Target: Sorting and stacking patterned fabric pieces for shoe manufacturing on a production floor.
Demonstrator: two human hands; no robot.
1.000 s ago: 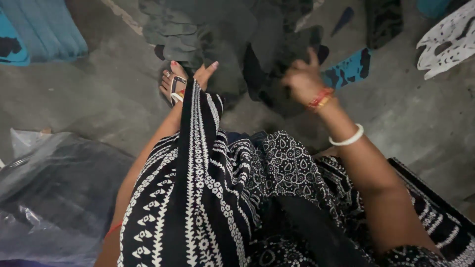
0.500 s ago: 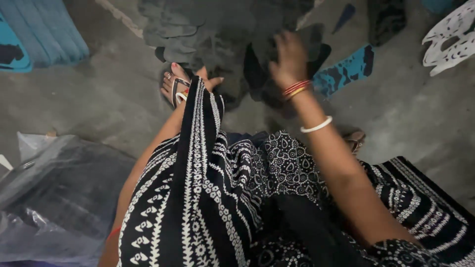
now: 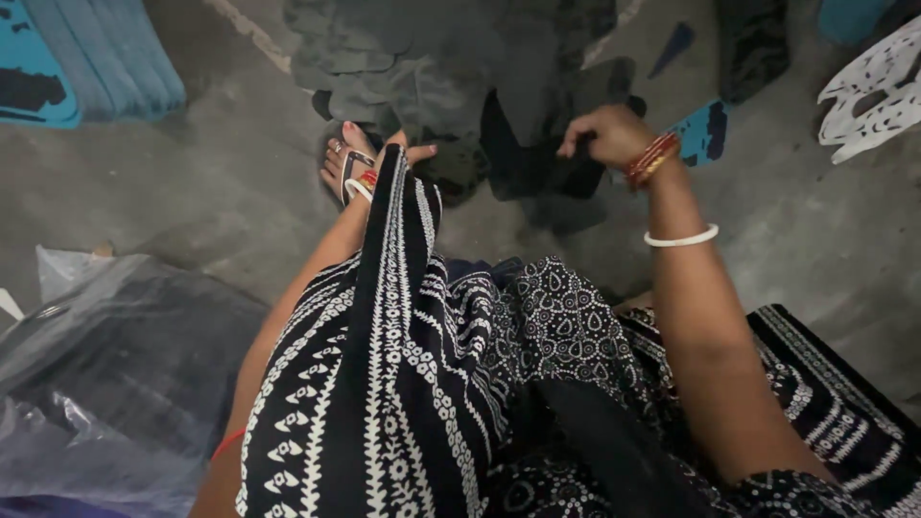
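My right hand [image 3: 602,134], with red and white bangles on the wrist, is curled down on a black cut piece [image 3: 532,163] at the edge of a heap of dark grey sole-shaped pieces [image 3: 413,67] on the concrete floor. My left hand [image 3: 408,152] shows only its fingertips and thumb past my raised knee, beside my foot in a strapped sandal [image 3: 350,168]. The fingers look apart with nothing in them. My black-and-white patterned garment [image 3: 393,364] hides the rest of that hand.
A crumpled clear plastic bag [image 3: 106,384] lies at lower left. Blue sheets [image 3: 86,58] lean at top left. A white cut-out sheet [image 3: 873,86] is at top right, and a blue-and-black scrap [image 3: 708,129] lies just beyond my right wrist.
My right hand reached out into the dark pile and has drawn back and down, fingers curled on a black piece. My left hand stays by the foot.
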